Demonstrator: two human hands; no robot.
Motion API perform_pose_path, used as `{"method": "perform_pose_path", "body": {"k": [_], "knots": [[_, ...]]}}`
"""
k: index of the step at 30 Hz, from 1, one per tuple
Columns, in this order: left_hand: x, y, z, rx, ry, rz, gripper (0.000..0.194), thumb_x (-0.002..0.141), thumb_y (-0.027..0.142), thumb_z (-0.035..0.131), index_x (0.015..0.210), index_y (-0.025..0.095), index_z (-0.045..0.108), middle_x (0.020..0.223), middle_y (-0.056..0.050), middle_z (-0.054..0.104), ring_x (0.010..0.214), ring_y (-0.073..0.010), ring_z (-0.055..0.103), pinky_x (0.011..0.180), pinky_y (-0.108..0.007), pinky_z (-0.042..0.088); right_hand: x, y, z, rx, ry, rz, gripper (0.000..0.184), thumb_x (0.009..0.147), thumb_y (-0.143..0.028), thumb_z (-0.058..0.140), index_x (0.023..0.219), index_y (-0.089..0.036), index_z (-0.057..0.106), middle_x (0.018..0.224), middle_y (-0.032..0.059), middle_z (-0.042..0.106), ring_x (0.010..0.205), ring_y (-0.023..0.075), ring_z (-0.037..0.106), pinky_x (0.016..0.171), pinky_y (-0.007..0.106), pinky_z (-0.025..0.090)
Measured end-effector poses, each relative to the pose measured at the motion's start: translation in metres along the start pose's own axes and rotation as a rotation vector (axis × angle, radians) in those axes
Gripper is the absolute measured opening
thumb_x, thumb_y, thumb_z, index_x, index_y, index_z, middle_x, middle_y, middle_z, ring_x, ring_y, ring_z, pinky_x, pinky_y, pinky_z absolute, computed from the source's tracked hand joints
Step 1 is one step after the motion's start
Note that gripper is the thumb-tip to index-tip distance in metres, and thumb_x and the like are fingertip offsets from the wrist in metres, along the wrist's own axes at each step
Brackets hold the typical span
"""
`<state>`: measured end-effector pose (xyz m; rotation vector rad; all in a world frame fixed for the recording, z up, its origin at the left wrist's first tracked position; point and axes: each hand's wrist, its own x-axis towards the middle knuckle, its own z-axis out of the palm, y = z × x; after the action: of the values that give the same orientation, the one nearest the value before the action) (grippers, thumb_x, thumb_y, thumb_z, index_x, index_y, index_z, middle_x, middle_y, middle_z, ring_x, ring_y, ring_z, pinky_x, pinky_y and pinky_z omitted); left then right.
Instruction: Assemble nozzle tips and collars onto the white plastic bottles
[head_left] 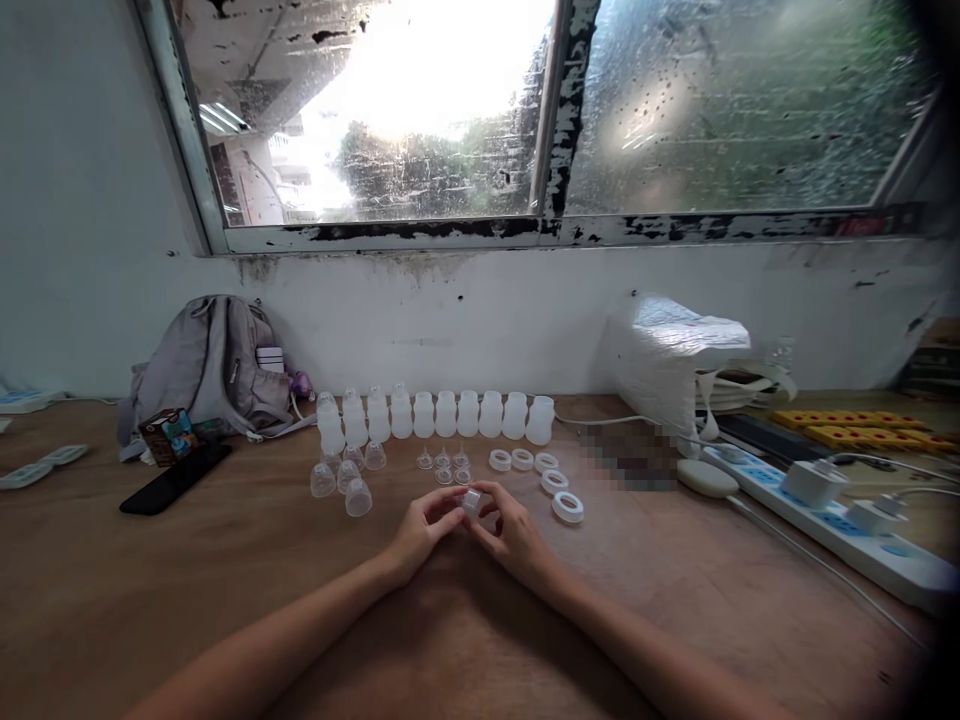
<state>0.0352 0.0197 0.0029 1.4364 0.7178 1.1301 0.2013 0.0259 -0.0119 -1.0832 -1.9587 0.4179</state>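
Between the fingertips of both hands is a small clear plastic part (471, 501), partly hidden by the fingers. My left hand (426, 530) pinches it from the left and my right hand (514, 530) from the right, low over the table. Just beyond them lie several clear bottle nipples (443, 462), standing on their flanges. White collar rings (555, 482) curve along the right of my right hand. Several clear domed caps (358, 497) stand left of my left hand. Behind runs a row of frosted baby bottles (468, 415); those at the left end bear clear caps, the others are uncapped.
A grey backpack (214, 365) leans on the wall at the left, with a black phone (176, 480) and a small box (169, 437) before it. A white power strip (840, 530) with plugs and cables runs along the right, near a white wrapped package (660, 360).
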Motion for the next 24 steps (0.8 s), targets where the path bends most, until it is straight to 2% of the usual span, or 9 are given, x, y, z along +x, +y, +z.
{"method": "perform_pose_path", "body": {"k": [2, 4, 10, 13, 16, 19, 21, 24], "knots": [[0.001, -0.004, -0.001, 0.025, 0.12, -0.005, 0.037, 0.074, 0.03, 0.059, 0.108, 0.018, 0.05, 0.096, -0.007, 0.063, 0.092, -0.0193, 0.057, 0.083, -0.034, 0.043, 0.0, -0.001, -0.001, -0.003, -0.009, -0.042, 0.034, 0.075, -0.023, 0.053, 0.107, -0.02, 0.045, 0.093, 0.0062, 0.054, 0.072, 0.0151, 0.055, 0.061, 0.026, 0.047], [0.002, -0.007, -0.003, 0.025, 0.164, -0.011, 0.042, 0.071, 0.031, 0.061, 0.109, 0.019, 0.047, 0.091, -0.006, 0.063, 0.086, -0.0179, 0.058, 0.077, -0.031, 0.045, 0.0, -0.002, -0.002, 0.003, -0.036, -0.081, 0.036, 0.076, -0.024, 0.053, 0.11, -0.02, 0.045, 0.091, 0.0062, 0.054, 0.073, 0.0155, 0.054, 0.061, 0.026, 0.047], [0.007, -0.007, -0.007, 0.16, 0.13, 0.007, 0.025, 0.069, 0.033, 0.062, 0.084, 0.013, 0.06, 0.085, -0.007, 0.064, 0.082, -0.0184, 0.058, 0.074, -0.028, 0.044, -0.002, -0.002, -0.001, -0.004, -0.059, -0.107, 0.036, 0.075, -0.025, 0.054, 0.11, -0.019, 0.046, 0.089, 0.0062, 0.055, 0.076, 0.0166, 0.054, 0.061, 0.026, 0.047], [0.008, -0.006, -0.009, 0.243, 0.12, 0.05, 0.023, 0.071, 0.033, 0.06, 0.083, 0.013, 0.061, 0.083, -0.006, 0.064, 0.079, -0.0177, 0.058, 0.072, -0.027, 0.044, -0.002, -0.001, 0.0, 0.001, -0.05, -0.114, 0.036, 0.075, -0.025, 0.055, 0.109, -0.019, 0.046, 0.089, 0.0062, 0.056, 0.075, 0.0165, 0.054, 0.061, 0.026, 0.047], [0.013, 0.0, -0.013, 0.407, 0.059, 0.103, 0.023, 0.075, 0.033, 0.055, 0.086, 0.014, 0.062, 0.081, -0.005, 0.064, 0.076, -0.0165, 0.058, 0.07, -0.026, 0.045, 0.0, 0.001, 0.0, 0.007, -0.029, -0.102, 0.035, 0.075, -0.025, 0.054, 0.109, -0.019, 0.046, 0.089, 0.0062, 0.056, 0.072, 0.0157, 0.055, 0.059, 0.026, 0.047], [0.03, 0.012, -0.022, 0.627, 0.001, 0.115, 0.029, 0.083, 0.034, 0.042, 0.092, 0.016, 0.062, 0.082, -0.005, 0.064, 0.075, -0.0155, 0.058, 0.067, -0.024, 0.045, 0.001, 0.006, -0.003, 0.021, 0.0, -0.061, 0.036, 0.075, -0.025, 0.054, 0.109, -0.018, 0.046, 0.087, 0.0061, 0.056, 0.069, 0.0149, 0.055, 0.057, 0.025, 0.048], [0.051, 0.022, -0.033, 0.788, 0.04, 0.072, 0.032, 0.086, 0.033, 0.034, 0.102, 0.016, 0.057, 0.087, -0.005, 0.064, 0.073, -0.0139, 0.06, 0.064, -0.022, 0.045, 0.002, 0.009, -0.005, 0.029, 0.026, -0.03, 0.036, 0.075, -0.025, 0.053, 0.108, -0.017, 0.046, 0.087, 0.0061, 0.057, 0.069, 0.0149, 0.056, 0.057, 0.026, 0.048], [0.088, 0.032, -0.053, 0.958, 0.12, -0.042, 0.037, 0.087, 0.028, 0.032, 0.121, 0.016, 0.04, 0.089, -0.005, 0.064, 0.059, -0.011, 0.061, 0.054, -0.02, 0.045, 0.003, 0.011, -0.007, 0.04, 0.056, -0.002, 0.035, 0.075, -0.027, 0.054, 0.108, -0.017, 0.047, 0.085, 0.0061, 0.057, 0.068, 0.0152, 0.056, 0.057, 0.026, 0.049]]}}
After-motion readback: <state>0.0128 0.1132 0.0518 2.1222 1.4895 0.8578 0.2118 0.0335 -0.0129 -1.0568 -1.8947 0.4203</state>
